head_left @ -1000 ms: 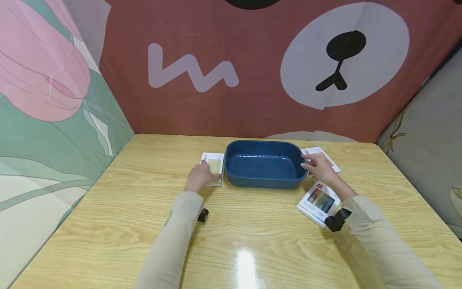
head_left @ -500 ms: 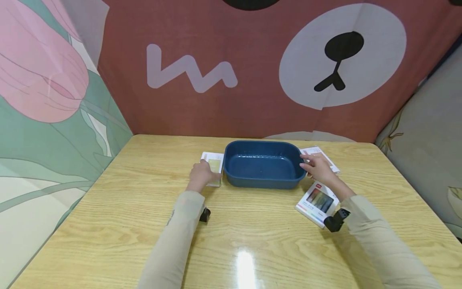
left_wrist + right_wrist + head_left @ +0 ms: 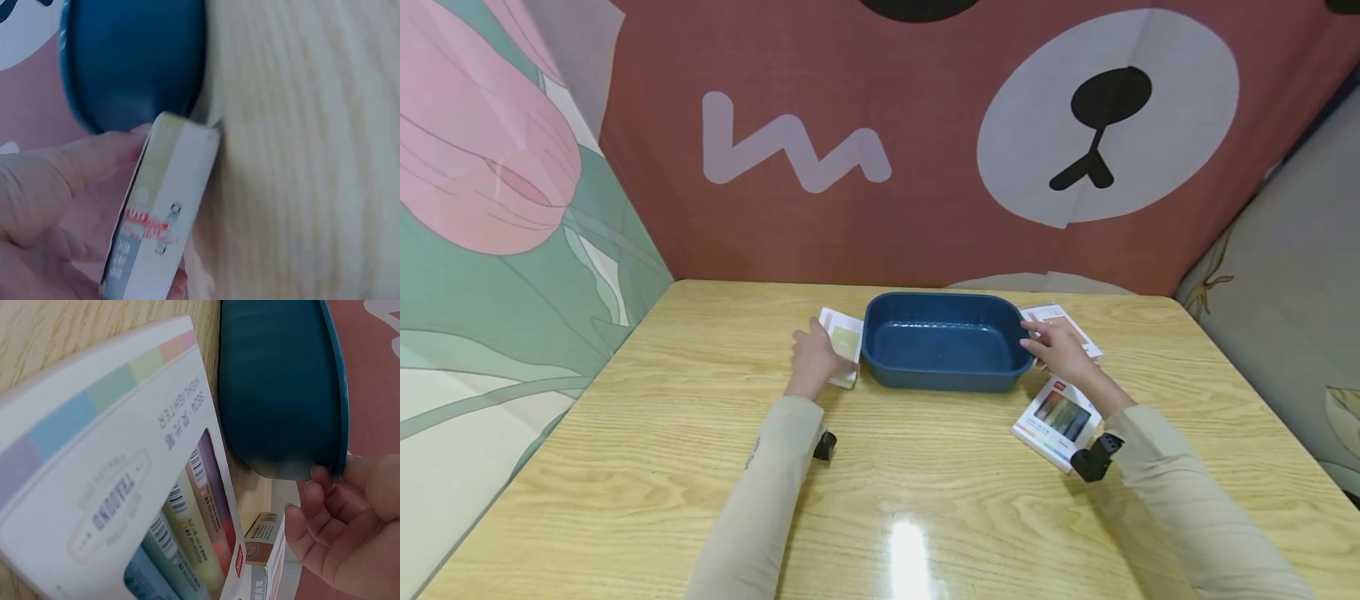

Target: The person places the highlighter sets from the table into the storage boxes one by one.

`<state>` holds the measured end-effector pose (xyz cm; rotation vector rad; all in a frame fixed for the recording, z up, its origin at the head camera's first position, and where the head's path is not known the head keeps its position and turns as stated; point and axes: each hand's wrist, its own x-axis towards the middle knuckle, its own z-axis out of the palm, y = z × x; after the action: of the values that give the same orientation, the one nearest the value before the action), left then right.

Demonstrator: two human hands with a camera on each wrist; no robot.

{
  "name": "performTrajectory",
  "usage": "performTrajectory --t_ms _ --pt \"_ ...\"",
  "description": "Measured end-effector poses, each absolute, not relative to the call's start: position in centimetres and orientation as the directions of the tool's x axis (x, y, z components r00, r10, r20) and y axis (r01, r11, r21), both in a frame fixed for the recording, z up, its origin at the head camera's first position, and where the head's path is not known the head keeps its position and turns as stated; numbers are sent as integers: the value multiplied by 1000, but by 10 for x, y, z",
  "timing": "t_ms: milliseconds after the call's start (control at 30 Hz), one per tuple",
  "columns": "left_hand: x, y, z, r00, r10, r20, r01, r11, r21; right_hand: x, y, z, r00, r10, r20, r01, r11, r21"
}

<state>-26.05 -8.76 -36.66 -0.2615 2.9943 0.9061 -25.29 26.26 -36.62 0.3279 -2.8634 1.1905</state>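
My left hand [image 3: 811, 361] grips a flat white box with a yellow-green panel [image 3: 847, 340] at the left side of a dark blue basin [image 3: 943, 381]. The left wrist view shows the thumb on one face of this box [image 3: 165, 200], fingertips behind it, and the box tilted off the tabletop beside the basin. At the basin's right end, my right hand [image 3: 1063, 350] pinches the rim between thumb and fingers, clearest in the right wrist view, where the other fingers [image 3: 303, 528] curl loosely below. Inside, the basin is bare.
A white highlighter pack [image 3: 1037, 435] with a window onto coloured pens lies on the wooden table [image 3: 865, 500], under my right forearm. Behind the right hand is another white box with a pinkish panel [image 3: 1051, 313]. A patterned cloth wall [image 3: 820, 233] rises behind the table.
The yellow-green box has turned and tilted slightly, its far end swinging left and up, as the left hand shifts with it. The right hand stays at the basin's rim.
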Motion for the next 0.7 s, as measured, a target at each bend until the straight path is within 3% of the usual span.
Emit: performTrajectory --t_ms 367,533,700 --pt "-279 -108 -370 -989 -65 -130 -127 821 557 -252 264 -367 -976 -192 106 -211 690 -692" --pt "-265 -112 -353 -985 -56 -164 -146 780 609 -253 264 -368 -978 -192 85 -191 644 -741" --pt "-259 -115 -350 -992 -35 -121 -104 769 631 -253 264 -368 -983 -183 33 -139 607 -782"
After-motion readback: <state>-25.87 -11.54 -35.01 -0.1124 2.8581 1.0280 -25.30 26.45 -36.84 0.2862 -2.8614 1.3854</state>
